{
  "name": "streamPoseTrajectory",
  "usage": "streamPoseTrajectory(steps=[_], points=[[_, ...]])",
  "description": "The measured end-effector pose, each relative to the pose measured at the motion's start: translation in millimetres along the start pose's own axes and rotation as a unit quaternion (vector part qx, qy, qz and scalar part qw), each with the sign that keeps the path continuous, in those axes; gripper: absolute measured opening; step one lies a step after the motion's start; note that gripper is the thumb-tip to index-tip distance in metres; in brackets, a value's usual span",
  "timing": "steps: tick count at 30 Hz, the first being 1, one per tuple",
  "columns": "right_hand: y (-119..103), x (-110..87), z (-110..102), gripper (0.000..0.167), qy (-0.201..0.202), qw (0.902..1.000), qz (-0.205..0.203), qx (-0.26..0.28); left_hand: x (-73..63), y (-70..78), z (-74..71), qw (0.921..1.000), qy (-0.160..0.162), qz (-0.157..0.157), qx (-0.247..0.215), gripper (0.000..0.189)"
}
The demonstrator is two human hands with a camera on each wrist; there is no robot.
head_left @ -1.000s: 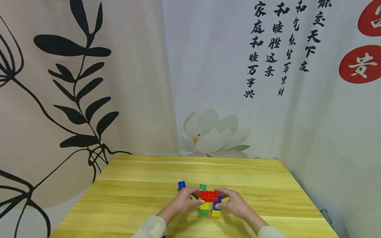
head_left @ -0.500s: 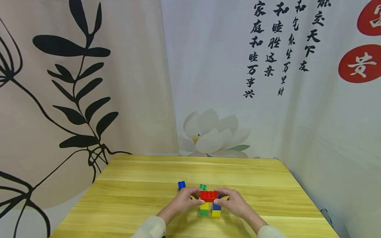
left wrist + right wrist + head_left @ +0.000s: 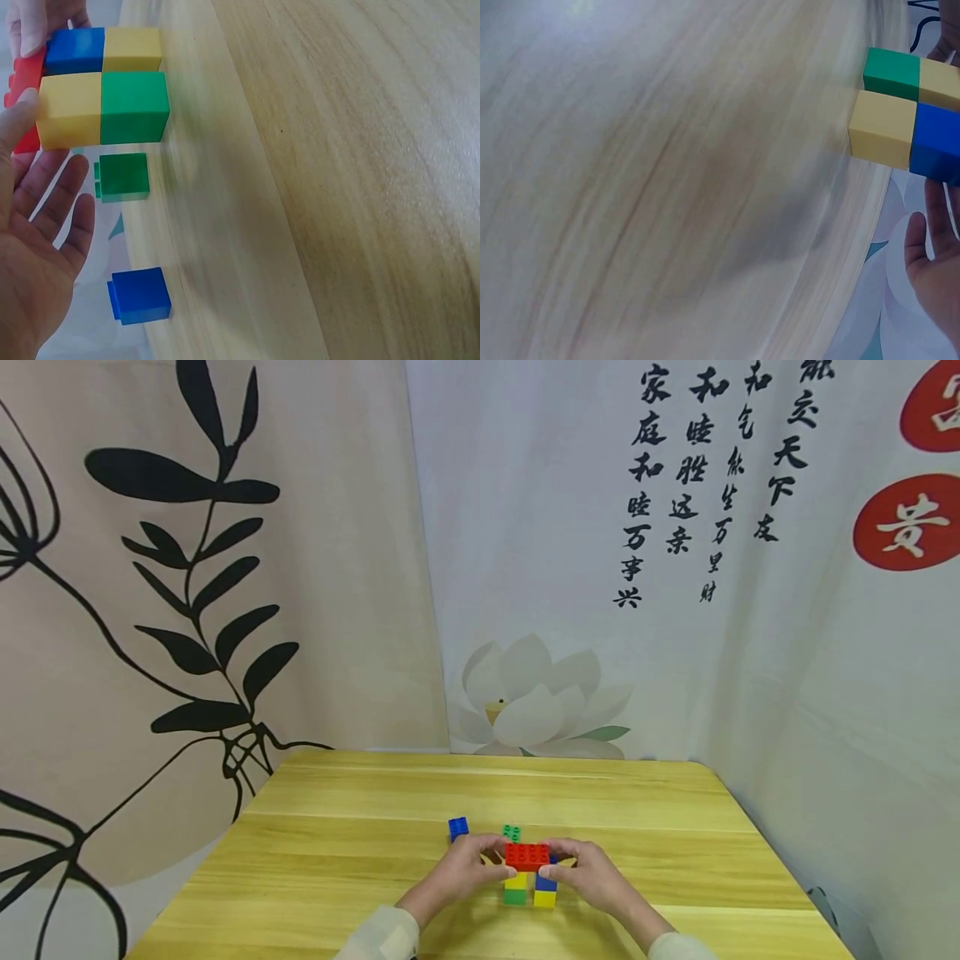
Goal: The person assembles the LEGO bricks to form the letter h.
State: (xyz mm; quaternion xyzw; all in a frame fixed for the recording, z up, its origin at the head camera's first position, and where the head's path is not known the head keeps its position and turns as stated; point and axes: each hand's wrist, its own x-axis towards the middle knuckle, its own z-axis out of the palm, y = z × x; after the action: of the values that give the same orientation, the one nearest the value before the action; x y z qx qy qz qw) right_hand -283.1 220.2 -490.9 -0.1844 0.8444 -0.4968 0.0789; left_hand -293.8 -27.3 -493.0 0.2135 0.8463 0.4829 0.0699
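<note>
A red building brick point(image 3: 527, 857) lies across the tops of two short stacks, seen in the head view. The left stack is a yellow brick point(image 3: 516, 882) on a green brick point(image 3: 514, 898); the right one is a blue brick point(image 3: 546, 883) on a yellow brick point(image 3: 544, 899). My left hand point(image 3: 467, 867) pinches the red brick's left end, thumb on the near side and fingers behind. At the other end my right hand point(image 3: 591, 872) holds it likewise. In the left wrist view both thumbs press near the red brick point(image 3: 28, 75), its studs facing away from the table.
Behind the stacks stands a loose green brick point(image 3: 512, 833), and a blue brick point(image 3: 458, 828) sits farther left, beyond my left hand. The wooden table point(image 3: 360, 860) reaches back to a printed curtain point(image 3: 360, 568).
My right thumb has moved up and left, from the front of the blue brick to the red brick's near right corner. My left hand stays put on the red brick.
</note>
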Motion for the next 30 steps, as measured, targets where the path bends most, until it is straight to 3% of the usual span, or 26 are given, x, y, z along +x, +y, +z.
streamPoseTrajectory(steps=[16, 25, 30], points=[[-1.8, -0.8, -2.3, 0.051, 0.004, 0.9994, 0.005, -0.034, 0.4, 1.7, -1.6, 0.9999, -0.015, -0.006, -0.003, 0.027], [-1.1, -0.4, -2.7, 0.060, 0.007, 0.9998, 0.010, -0.017, 0.8, 2.0, -2.0, 0.9999, -0.013, 0.002, 0.011, 0.028], [-3.9, -1.1, -2.3, 0.051, 0.017, 0.9998, 0.008, -0.010, 0.9, 2.9, -2.1, 0.9999, -0.013, 0.005, 0.004, 0.026]])
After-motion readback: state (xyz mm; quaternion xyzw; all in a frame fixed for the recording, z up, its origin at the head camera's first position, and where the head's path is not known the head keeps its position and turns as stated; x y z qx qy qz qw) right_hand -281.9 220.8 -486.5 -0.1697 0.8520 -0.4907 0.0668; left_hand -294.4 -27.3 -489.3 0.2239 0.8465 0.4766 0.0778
